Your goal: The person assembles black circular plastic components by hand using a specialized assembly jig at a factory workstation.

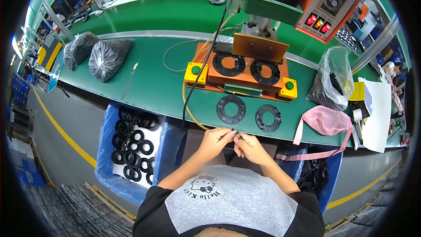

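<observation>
Close together at the table's front edge, my left hand (214, 142) and my right hand (250, 146) are both closed in pinches. Small black pieces (239, 136) show at the fingertips of both hands; their exact kind is too small to tell. Just beyond lie two flat black plastic rings, the left ring (222, 115) and the right ring (268, 128), flat on the green table (149, 87). Behind them, two more black rings (219, 67) sit side by side on the orange base (215, 80) of a press, below its raised brass-coloured plate (259, 47).
Yellow button boxes (193, 77) flank the press, beneath an orange control box (330, 8). A clear bag of black parts (328, 92) and a pink mesh bag (326, 120) stand right. Filled bags (107, 61) lie left. Blue-lined bins (104, 149) hold black rings below. A hose (186, 101) crosses the table.
</observation>
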`<action>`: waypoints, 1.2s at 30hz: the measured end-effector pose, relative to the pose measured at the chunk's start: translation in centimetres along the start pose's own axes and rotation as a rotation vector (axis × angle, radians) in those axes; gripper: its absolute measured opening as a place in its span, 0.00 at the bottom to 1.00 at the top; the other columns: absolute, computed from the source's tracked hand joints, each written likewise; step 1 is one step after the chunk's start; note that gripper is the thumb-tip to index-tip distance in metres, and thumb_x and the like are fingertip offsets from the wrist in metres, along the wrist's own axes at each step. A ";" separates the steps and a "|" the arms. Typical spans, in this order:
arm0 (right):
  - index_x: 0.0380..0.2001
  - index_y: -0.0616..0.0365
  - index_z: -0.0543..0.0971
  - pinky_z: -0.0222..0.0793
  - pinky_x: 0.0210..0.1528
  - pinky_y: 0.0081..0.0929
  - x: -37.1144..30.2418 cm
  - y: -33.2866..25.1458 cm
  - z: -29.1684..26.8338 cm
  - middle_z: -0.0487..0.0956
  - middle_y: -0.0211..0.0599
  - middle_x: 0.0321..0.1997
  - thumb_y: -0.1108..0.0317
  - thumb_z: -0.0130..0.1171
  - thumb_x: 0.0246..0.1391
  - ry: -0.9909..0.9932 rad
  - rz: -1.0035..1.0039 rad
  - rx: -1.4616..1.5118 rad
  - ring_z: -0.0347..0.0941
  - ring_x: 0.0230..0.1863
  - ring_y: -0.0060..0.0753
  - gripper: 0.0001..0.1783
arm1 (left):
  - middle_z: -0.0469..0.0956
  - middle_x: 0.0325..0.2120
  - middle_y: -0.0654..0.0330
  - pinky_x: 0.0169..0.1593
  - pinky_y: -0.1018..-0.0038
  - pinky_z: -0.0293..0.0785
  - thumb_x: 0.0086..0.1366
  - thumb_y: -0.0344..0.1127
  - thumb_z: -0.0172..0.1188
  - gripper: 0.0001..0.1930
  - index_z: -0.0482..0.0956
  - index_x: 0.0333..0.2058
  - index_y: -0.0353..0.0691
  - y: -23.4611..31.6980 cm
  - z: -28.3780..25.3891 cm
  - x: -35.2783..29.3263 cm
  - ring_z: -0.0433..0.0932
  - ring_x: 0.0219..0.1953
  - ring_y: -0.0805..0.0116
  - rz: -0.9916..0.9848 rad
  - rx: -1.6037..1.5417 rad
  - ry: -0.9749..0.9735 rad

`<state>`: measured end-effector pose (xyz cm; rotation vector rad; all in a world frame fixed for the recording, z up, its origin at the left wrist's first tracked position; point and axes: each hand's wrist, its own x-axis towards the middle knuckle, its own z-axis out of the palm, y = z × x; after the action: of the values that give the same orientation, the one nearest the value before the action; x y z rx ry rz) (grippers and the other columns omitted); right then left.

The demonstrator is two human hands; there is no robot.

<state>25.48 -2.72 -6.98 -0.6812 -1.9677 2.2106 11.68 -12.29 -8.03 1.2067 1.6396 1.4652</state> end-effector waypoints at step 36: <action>0.34 0.64 0.74 0.56 0.27 0.13 -1.2 -1.3 -2.8 0.70 0.27 0.27 0.71 0.53 0.53 0.132 -0.108 0.575 0.59 0.25 0.16 0.08 | 0.75 0.25 0.55 0.31 0.80 0.74 0.57 0.21 0.55 0.05 0.69 0.32 0.31 -1.2 -1.1 -0.3 0.77 0.26 0.72 -0.207 -0.597 0.020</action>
<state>27.37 -0.41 -5.54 -0.5948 -1.1797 2.4129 10.55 -12.95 -9.03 0.6693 1.1633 1.6660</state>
